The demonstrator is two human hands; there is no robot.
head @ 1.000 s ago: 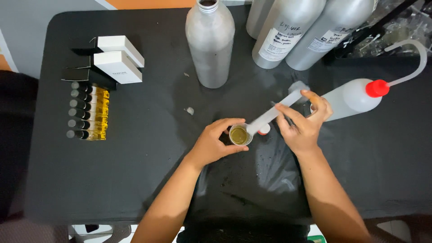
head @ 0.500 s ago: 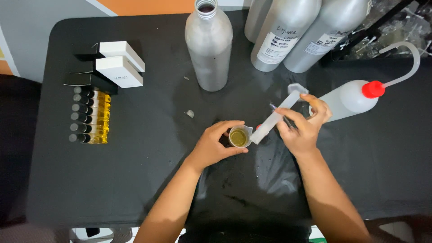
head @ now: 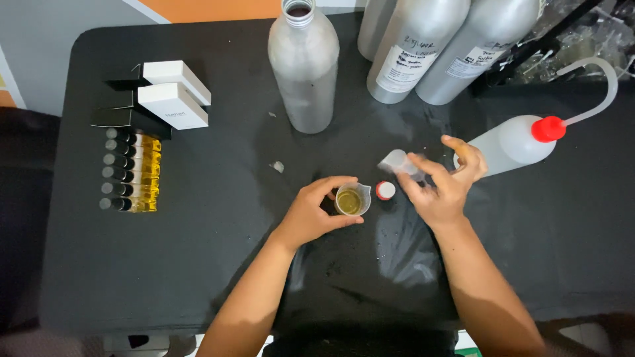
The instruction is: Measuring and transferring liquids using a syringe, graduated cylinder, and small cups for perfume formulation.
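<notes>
My left hand (head: 311, 215) wraps around a small clear beaker (head: 350, 200) with yellow liquid, standing on the black table (head: 218, 264). My right hand (head: 442, 185) is just right of it, gripping a clear plastic syringe (head: 395, 160) that is blurred by motion and raised off the beaker. A small red-and-white cap (head: 385, 190) lies between the beaker and my right hand.
An open aluminium bottle (head: 304, 66) stands behind the beaker, with labelled aluminium bottles (head: 413, 53) at the back right. A squeeze bottle with a red cap and bent spout (head: 522, 139) lies at the right. White boxes (head: 173, 92) and a row of yellow vials (head: 132, 170) sit at the left.
The syringe tip was at the beaker's rim; my right hand has since pulled it up and away to the right. The red-and-white cap now shows. My left hand has stayed on the beaker.
</notes>
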